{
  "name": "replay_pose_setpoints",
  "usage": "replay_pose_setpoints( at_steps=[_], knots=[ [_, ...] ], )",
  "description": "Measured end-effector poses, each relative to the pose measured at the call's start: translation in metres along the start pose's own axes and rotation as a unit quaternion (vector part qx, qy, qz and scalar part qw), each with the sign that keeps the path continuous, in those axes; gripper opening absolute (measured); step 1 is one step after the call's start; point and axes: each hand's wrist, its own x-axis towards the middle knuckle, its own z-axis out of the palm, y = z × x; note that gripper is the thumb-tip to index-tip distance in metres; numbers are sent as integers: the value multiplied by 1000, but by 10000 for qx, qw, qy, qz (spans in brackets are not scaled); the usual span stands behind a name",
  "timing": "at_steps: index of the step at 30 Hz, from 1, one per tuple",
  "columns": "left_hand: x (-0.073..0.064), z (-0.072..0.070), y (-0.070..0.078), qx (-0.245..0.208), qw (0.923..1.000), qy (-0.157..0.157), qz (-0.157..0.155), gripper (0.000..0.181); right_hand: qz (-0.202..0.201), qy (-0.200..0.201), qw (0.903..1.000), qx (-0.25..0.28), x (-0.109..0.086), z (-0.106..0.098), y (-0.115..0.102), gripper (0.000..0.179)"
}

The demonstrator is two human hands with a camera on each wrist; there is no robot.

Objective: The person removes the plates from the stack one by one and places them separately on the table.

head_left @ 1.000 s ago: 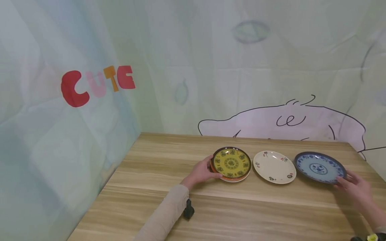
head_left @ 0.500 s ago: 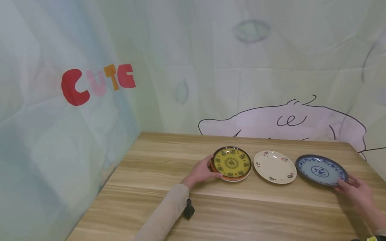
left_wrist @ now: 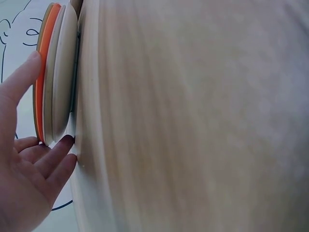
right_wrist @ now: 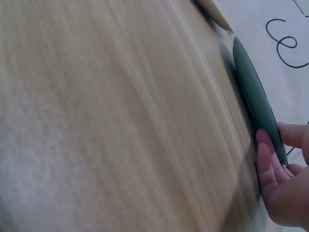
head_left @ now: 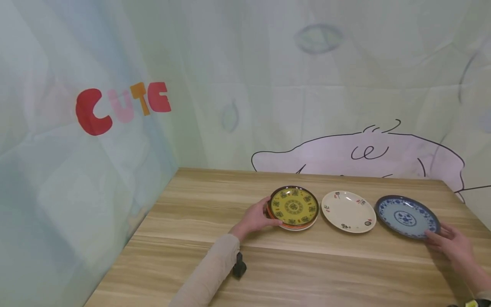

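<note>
My left hand (head_left: 254, 220) grips the left side of a small stack of plates, thumb on the rim and fingers at the edge. On top lies a yellow patterned plate (head_left: 293, 207); beneath it an orange plate (left_wrist: 47, 46) and pale plates (left_wrist: 65, 72) show in the left wrist view. At the right, my right hand (head_left: 454, 247) pinches the rim of a blue floral plate (head_left: 406, 217) between thumb and fingers. That plate's green underside (right_wrist: 256, 94) faces the right wrist camera, its held end raised off the table. Between the two hands sits a cream plate (head_left: 348, 212) with small motifs.
A wood-grain table (head_left: 307, 273) carries all the plates. Behind it hangs a pale printed backdrop (head_left: 230, 64) with a cartoon outline, and coloured letters (head_left: 96, 111) mark the left wall. The cream plate stands close to both neighbours.
The blue plate in my right hand has shifted slightly right and toward me. My left hand, the stack and the cream plate stay in place.
</note>
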Motion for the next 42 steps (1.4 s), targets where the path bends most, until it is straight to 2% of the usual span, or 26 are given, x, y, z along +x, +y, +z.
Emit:
replay_pose_setpoints(
  at_steps=[8, 15, 20, 28, 33, 37, 42],
  knots=[
    [0, -2, 2, 3, 10000, -30, -39, 95, 225, 132, 9985, -483, 5, 1, 2, 78],
    [-2, -1, 2, 49, 10000, -23, -21, 96, 43, 171, 9968, -779, 5, -1, 6, 78],
    [-2, 0, 2, -5, 10000, -17, -21, 95, 97, 282, 9948, -970, 3, -3, 6, 83],
    [-3, -1, 3, -77, 10000, -3, -42, 95, -86, 628, 9910, -1183, 1, -10, 6, 75],
    [-2, -1, 2, -101, 9999, -18, -37, 96, -363, 730, 9894, -1201, 4, -17, 9, 73],
    [0, 1, 1, -50, 10000, -31, -35, 97, -453, 773, 9867, -1356, 1, -16, 1, 74],
    [1, 1, -1, 55, 9999, -19, -87, 97, -808, 657, 9845, -1411, 2, -9, -11, 72]
  ],
)
